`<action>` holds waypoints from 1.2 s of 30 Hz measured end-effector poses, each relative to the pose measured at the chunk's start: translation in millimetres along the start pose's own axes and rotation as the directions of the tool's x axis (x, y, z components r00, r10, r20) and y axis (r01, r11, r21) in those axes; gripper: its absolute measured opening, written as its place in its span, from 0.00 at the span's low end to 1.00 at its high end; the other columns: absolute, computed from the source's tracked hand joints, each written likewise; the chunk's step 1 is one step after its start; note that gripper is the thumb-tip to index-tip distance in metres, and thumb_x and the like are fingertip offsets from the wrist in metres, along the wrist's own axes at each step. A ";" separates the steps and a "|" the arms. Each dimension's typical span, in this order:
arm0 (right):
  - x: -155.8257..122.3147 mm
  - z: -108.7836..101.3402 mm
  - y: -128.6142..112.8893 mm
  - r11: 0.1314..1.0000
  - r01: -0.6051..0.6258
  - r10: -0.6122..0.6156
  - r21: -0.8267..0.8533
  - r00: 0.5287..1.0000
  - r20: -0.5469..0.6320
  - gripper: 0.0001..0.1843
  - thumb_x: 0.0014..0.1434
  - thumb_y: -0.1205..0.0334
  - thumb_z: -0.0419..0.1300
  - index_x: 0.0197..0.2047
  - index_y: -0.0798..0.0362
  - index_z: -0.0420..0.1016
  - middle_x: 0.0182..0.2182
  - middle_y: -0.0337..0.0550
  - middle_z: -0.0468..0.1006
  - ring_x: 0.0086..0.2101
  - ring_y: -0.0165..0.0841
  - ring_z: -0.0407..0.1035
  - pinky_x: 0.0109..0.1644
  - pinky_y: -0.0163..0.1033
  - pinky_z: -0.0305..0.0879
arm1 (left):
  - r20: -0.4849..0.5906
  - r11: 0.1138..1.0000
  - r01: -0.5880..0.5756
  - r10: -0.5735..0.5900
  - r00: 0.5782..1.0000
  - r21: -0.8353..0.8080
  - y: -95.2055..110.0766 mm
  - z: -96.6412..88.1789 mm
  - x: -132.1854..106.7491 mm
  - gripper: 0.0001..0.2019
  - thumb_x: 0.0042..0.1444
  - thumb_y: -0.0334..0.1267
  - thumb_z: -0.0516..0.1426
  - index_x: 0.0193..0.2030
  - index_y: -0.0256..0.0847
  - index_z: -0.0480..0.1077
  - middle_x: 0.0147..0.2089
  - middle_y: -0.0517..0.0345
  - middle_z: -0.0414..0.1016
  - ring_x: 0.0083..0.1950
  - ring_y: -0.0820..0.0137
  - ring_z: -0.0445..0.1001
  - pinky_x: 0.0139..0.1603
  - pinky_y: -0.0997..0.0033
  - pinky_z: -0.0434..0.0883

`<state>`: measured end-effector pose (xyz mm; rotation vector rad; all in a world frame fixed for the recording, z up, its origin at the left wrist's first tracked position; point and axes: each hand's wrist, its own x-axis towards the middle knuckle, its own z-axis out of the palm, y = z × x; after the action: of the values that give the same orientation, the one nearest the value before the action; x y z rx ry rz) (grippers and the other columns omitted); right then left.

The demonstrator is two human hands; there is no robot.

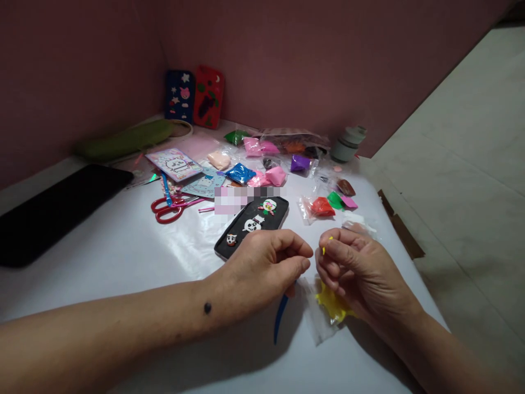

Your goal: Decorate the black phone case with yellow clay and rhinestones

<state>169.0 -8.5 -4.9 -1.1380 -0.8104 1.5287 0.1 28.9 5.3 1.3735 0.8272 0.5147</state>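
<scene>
My left hand [268, 265] rests on the white table [123, 257], fingers curled shut around a blue tool [280, 318] whose curved tip sticks out below the palm. My right hand [356, 268] is just to its right, fingertips pinched on a small bit of yellow clay [327, 244]. Under the right wrist lies a clear bag of yellow clay [331, 305]. A black phone case [254, 221] with small clay figures lies just beyond the left hand.
Several small bags of coloured clay [266, 158] lie scattered at the back, with red scissors [172, 208], sticker cards [174, 163], two decorated phone cases [194, 97] against the wall, a grey jar [348, 143], a green pouch [127, 141] and a black slab [53, 208] at left.
</scene>
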 end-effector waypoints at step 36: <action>-5.9 7.5 1.0 0.997 -0.062 0.061 -0.035 0.998 -0.019 0.10 0.48 0.59 0.71 0.27 0.56 0.77 0.12 0.34 0.69 0.13 0.20 0.60 0.16 0.25 0.56 | -0.003 0.993 -0.041 0.042 0.999 0.108 -5.1 -1.4 0.7 0.06 0.55 0.38 0.57 0.31 0.38 0.73 0.18 0.67 0.67 0.18 0.81 0.61 0.20 0.83 0.59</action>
<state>161.8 -14.1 -1.8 -1.2110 -0.7993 1.5580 -1.3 29.5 0.2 1.4920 0.8424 0.5120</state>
